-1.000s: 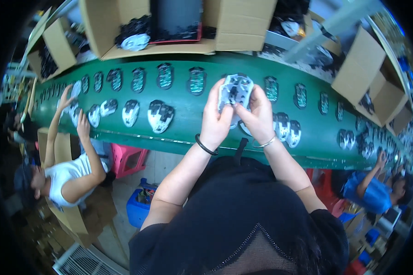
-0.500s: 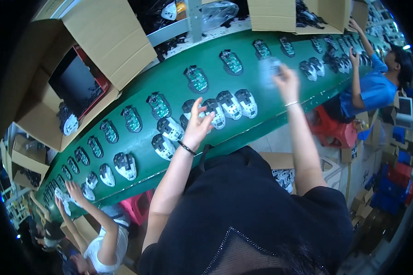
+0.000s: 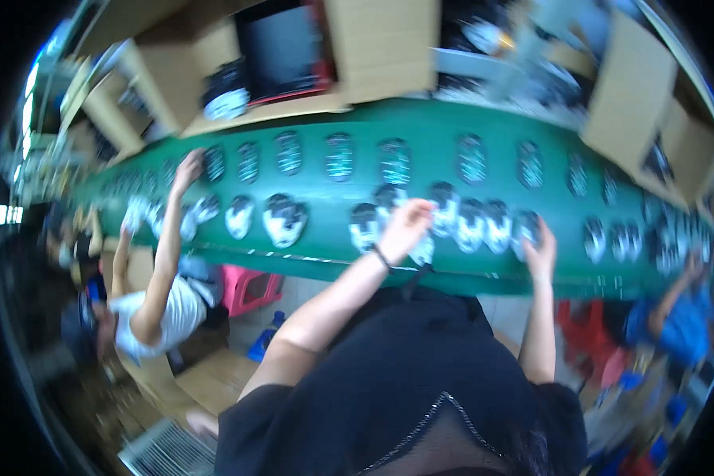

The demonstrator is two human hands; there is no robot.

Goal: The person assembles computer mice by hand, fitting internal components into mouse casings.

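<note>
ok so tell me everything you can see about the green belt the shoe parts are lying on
The green conveyor belt is a long, matte band running left to right across the view, its edges bowed by the lens. It carries a far row of dark patterned shoe soles and a near row of black-and-white shoe uppers. The left hand and right hand rest on uppers at its near edge. A co-worker's hand reaches onto it at left. Cardboard boxes stand behind it.

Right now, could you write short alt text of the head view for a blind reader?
A person's left hand and right hand rest on grey-and-white shoe uppers lined along a long green conveyor belt. Another worker reaches onto it at left; cardboard boxes stand behind.
</note>
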